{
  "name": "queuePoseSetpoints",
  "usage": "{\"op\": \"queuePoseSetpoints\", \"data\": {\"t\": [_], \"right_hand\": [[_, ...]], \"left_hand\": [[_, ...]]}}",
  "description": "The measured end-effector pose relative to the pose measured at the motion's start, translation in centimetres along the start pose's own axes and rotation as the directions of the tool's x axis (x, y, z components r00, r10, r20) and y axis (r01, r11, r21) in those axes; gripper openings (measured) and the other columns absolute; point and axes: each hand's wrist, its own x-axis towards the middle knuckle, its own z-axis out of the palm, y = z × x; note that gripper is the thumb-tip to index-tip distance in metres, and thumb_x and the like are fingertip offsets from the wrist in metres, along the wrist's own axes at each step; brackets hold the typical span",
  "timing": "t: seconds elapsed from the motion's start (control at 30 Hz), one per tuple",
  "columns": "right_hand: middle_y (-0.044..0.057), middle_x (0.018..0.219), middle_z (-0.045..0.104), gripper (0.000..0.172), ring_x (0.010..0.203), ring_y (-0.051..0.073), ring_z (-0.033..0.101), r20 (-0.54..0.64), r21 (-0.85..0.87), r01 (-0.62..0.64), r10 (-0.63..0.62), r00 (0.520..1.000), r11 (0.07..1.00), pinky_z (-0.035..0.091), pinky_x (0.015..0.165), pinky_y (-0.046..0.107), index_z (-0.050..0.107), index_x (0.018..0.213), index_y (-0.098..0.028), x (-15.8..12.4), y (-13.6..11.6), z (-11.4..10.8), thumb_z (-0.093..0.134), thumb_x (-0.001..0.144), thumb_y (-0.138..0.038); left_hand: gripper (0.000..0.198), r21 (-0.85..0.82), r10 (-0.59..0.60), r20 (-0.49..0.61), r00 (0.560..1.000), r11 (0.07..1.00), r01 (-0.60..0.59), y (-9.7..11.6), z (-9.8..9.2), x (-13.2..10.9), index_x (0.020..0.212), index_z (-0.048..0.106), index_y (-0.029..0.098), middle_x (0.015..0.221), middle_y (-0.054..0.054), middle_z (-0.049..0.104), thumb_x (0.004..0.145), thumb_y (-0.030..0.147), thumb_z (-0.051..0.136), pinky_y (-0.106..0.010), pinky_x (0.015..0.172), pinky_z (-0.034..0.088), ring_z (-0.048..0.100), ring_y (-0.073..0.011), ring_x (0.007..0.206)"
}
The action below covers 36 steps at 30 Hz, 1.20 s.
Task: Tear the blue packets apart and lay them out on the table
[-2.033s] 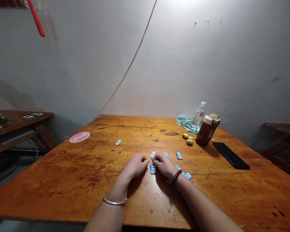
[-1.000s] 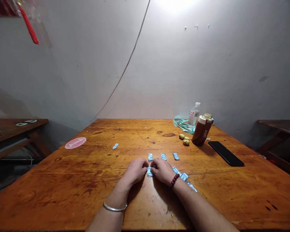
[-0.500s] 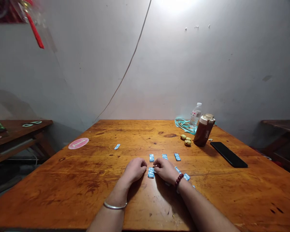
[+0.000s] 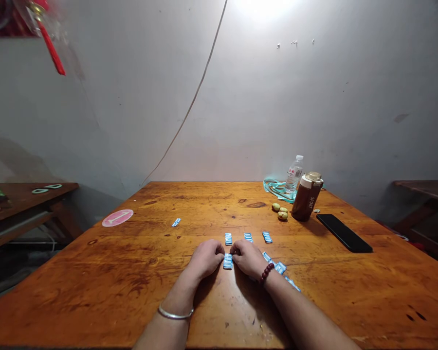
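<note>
My left hand (image 4: 206, 257) and my right hand (image 4: 247, 257) rest on the table at either side of a short column of small blue-and-white flat pieces (image 4: 228, 261). The fingers of both are curled, with the fingertips pinching the column's far end from left and right. Beyond them lie three similar small groups: a left group (image 4: 228, 238), a middle group (image 4: 248, 237) and a right group (image 4: 267, 237). More loose blue-and-white pieces (image 4: 280, 268) lie beside my right wrist, partly covered by it. What is printed on the pieces is too small to read.
On the wooden table (image 4: 131, 282), a separate piece (image 4: 176, 222) and a pink round sticker (image 4: 118, 218) lie to the left. At right are yellowish round items (image 4: 282, 215), a brown bottle (image 4: 307, 197), a clear water bottle (image 4: 295, 175), a teal strap (image 4: 275, 188) and a black phone (image 4: 344, 233).
My hands have drawn closer together, and their fingertips now meet the column of pieces from both sides. My right forearm has shifted slightly, uncovering more loose pieces beside it.
</note>
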Motion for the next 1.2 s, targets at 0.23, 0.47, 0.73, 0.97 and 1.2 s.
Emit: {"op": "queuePoseSetpoints", "data": {"t": [0.23, 0.47, 0.73, 0.97, 1.2], "right_hand": [[0.003, 0.081, 0.06, 0.019, 0.074, 0.014, 0.052, 0.037, 0.107, 0.011, -0.015, 0.999, 0.994, 0.033, 0.06, 0.021, 0.06, 0.082, -0.019, -0.1, 0.5, -0.6, 0.048, 0.068, -0.014], [0.002, 0.084, 0.055, 0.026, 0.071, 0.013, 0.049, 0.121, 0.117, 0.053, -0.068, 0.99, 0.992, 0.032, 0.058, 0.021, 0.058, 0.087, -0.019, -0.7, 0.8, -1.2, 0.061, 0.061, -0.025], [0.002, 0.08, 0.055, 0.023, 0.069, 0.013, 0.047, 0.116, 0.077, 0.051, -0.06, 0.991, 0.996, 0.029, 0.054, 0.021, 0.059, 0.082, -0.019, -0.7, 0.5, -1.0, 0.059, 0.063, -0.032], [0.001, 0.077, 0.057, 0.02, 0.067, 0.011, 0.049, 0.116, 0.137, 0.063, -0.079, 0.99, 0.989, 0.03, 0.053, 0.019, 0.059, 0.084, -0.018, -0.4, 1.0, -0.8, 0.055, 0.064, -0.021], [0.0, 0.073, 0.06, 0.021, 0.065, 0.01, 0.05, 0.159, 0.18, 0.064, -0.094, 0.983, 0.982, 0.031, 0.052, 0.018, 0.06, 0.079, -0.016, -0.4, 1.0, -1.3, 0.05, 0.061, -0.009]], "left_hand": [[0.017, -0.102, 0.026, 0.04, 0.999, 0.995, -0.022, -0.4, -0.4, -0.4, 0.072, 0.063, 0.017, 0.069, -0.001, 0.062, 0.063, 0.023, 0.05, -0.021, 0.053, 0.032, 0.052, -0.013, 0.064], [0.027, -0.15, 0.067, 0.127, 0.99, 0.988, -0.047, -0.4, -1.1, -0.9, 0.071, 0.061, 0.014, 0.064, 0.0, 0.058, 0.059, 0.039, 0.057, -0.021, 0.049, 0.029, 0.048, -0.0124, 0.059], [0.027, -0.155, 0.031, 0.122, 0.992, 0.988, -0.012, 0.2, -1.4, -0.9, 0.068, 0.061, 0.014, 0.064, 0.001, 0.057, 0.057, 0.038, 0.057, -0.022, 0.052, 0.03, 0.047, -0.0131, 0.061], [0.026, -0.166, 0.009, 0.12, 0.993, 0.986, 0.012, 0.0, -1.4, -0.9, 0.073, 0.062, 0.014, 0.066, 0.0, 0.059, 0.059, 0.035, 0.056, -0.022, 0.053, 0.032, 0.05, -0.014, 0.063], [0.028, -0.17, 0.054, 0.119, 0.991, 0.985, -0.033, -0.3, -1.1, -0.8, 0.074, 0.063, 0.015, 0.071, -0.001, 0.061, 0.061, 0.038, 0.056, -0.021, 0.051, 0.032, 0.051, -0.0137, 0.063]]}}
